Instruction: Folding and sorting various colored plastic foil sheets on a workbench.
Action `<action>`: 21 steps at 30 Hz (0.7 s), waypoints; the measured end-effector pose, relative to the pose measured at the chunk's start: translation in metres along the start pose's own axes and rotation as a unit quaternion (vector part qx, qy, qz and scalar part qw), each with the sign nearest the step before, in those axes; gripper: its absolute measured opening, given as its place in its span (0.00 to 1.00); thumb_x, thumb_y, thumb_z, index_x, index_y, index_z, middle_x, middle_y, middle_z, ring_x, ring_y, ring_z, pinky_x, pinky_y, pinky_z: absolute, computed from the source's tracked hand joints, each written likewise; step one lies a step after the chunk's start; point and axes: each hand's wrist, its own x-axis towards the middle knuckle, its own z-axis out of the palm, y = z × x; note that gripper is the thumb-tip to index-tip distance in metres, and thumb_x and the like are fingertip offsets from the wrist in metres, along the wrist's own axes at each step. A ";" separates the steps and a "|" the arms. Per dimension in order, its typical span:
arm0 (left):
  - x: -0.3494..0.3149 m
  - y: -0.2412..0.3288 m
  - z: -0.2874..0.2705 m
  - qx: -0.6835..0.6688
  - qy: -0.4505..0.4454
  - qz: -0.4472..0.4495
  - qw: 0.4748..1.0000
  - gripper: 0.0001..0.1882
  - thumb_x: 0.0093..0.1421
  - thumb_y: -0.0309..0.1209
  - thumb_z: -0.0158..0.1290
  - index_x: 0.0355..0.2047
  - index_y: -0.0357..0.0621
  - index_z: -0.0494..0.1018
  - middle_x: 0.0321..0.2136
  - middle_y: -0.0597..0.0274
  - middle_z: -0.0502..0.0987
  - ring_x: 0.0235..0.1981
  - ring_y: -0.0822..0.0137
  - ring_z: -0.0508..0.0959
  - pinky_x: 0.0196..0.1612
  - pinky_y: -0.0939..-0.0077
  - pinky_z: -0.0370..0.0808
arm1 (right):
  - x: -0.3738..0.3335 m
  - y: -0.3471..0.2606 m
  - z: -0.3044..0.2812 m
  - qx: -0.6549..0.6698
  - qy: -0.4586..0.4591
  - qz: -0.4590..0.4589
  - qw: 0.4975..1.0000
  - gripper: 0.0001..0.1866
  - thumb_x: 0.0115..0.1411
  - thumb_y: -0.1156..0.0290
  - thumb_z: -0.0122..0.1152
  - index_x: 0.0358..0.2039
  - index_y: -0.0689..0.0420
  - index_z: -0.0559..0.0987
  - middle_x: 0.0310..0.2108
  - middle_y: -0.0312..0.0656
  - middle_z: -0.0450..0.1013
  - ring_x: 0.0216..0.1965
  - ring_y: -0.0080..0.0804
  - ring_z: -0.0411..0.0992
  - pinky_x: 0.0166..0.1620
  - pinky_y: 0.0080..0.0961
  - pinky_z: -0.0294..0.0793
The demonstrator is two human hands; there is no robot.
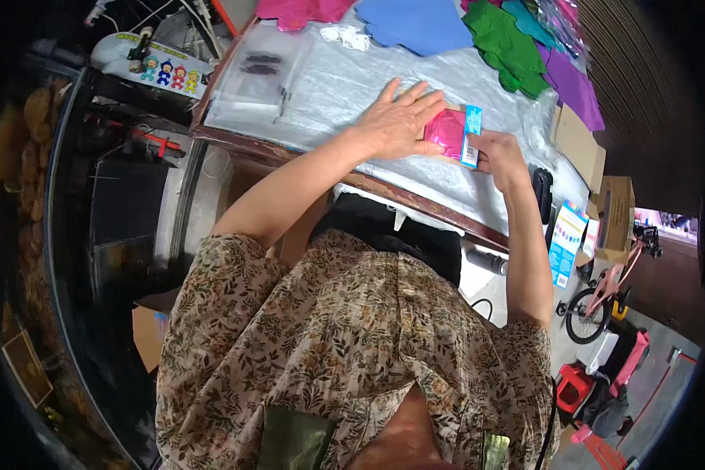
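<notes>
- Left hand [395, 121] lies flat on the table [329, 86], fingers [415, 92] spread and straight, palm pressing the left part of a small pink packet [449, 131].
- Right hand [497, 157] grips the packet's right end; fingers curled together and clamped on the blue-and-white header card [471, 135] that closes that end.
- Packet sits near the table's front edge, just ahead of the person, on a clear crinkled plastic sheet [384, 70] covering the table top.
- Progress, as a judgement: the pink contents look folded compact and already inside the wrapper with the card in place; pressing flat appears under way. Whether the card is fixed shut cannot be told.
- Still loose at the far side: sheets of soft-looking material in magenta [301, 9], blue [419, 23], green [509, 39] and purple [573, 82], lying unfolded and overlapping.
- Clear flat bags [258, 74] with dark small items inside rest at the table's left, well apart from the hands.
- Textures: packet glossy and smooth; card stiff, rectangular; plastic sheet wrinkled, shiny.
</notes>
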 end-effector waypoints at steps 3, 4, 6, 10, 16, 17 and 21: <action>0.000 -0.005 0.000 -0.019 0.088 0.032 0.995 0.42 0.64 0.62 0.48 0.70 0.48 0.59 0.70 0.53 0.58 0.72 0.52 0.54 0.73 0.47 0.48 | 0.000 0.008 0.001 0.061 -0.012 0.002 0.998 0.08 0.62 0.69 0.64 0.28 0.59 0.81 0.24 0.33 0.76 0.22 0.19 0.71 0.26 0.19 0.71; 0.001 -0.014 -0.004 -0.093 0.145 -0.021 0.985 0.38 0.63 0.56 0.51 0.66 0.46 0.62 0.65 0.50 0.62 0.67 0.51 0.59 0.68 0.46 0.54 | 0.001 0.015 0.000 0.077 -0.010 -0.005 0.997 0.08 0.63 0.70 0.64 0.28 0.59 0.81 0.24 0.33 0.76 0.22 0.19 0.72 0.27 0.19 0.72; 0.004 -0.035 -0.013 -0.239 0.252 -0.119 0.930 0.30 0.61 0.44 0.57 0.59 0.42 0.70 0.54 0.45 0.71 0.58 0.47 0.69 0.59 0.44 0.66 | 0.004 0.027 -0.006 0.110 -0.004 -0.017 0.994 0.08 0.65 0.70 0.62 0.29 0.59 0.81 0.25 0.34 0.77 0.23 0.19 0.73 0.28 0.20 0.75; -0.005 -0.077 -0.021 -0.021 0.316 -0.185 0.930 0.18 0.57 0.28 0.59 0.49 0.40 0.76 0.40 0.48 0.73 0.43 0.49 0.74 0.45 0.52 0.72 | -0.010 0.023 0.007 0.177 -0.014 -0.031 0.984 0.08 0.66 0.71 0.61 0.30 0.59 0.81 0.26 0.35 0.78 0.24 0.21 0.75 0.31 0.22 0.78; -0.020 -0.080 -0.019 -0.005 0.254 -0.124 0.959 0.17 0.58 0.23 0.58 0.48 0.42 0.79 0.37 0.49 0.75 0.40 0.50 0.76 0.43 0.60 0.75 | -0.013 0.034 -0.004 0.225 -0.032 -0.041 0.973 0.07 0.64 0.72 0.62 0.30 0.60 0.81 0.28 0.38 0.80 0.25 0.24 0.77 0.31 0.26 0.81; -0.024 -0.077 -0.020 -0.005 0.250 -0.121 0.961 0.17 0.58 0.23 0.58 0.48 0.42 0.79 0.37 0.49 0.75 0.40 0.50 0.76 0.43 0.60 0.75 | -0.014 0.035 -0.006 0.225 -0.031 -0.041 0.973 0.07 0.65 0.72 0.62 0.30 0.60 0.81 0.28 0.38 0.80 0.26 0.24 0.77 0.32 0.26 0.81; -0.034 -0.069 -0.036 -0.133 0.188 -0.084 0.969 0.17 0.57 0.20 0.57 0.47 0.45 0.81 0.39 0.49 0.76 0.38 0.51 0.78 0.42 0.62 0.76 | -0.016 0.035 -0.014 0.228 -0.032 -0.030 0.973 0.07 0.65 0.71 0.62 0.32 0.60 0.81 0.30 0.38 0.80 0.26 0.23 0.77 0.33 0.24 0.80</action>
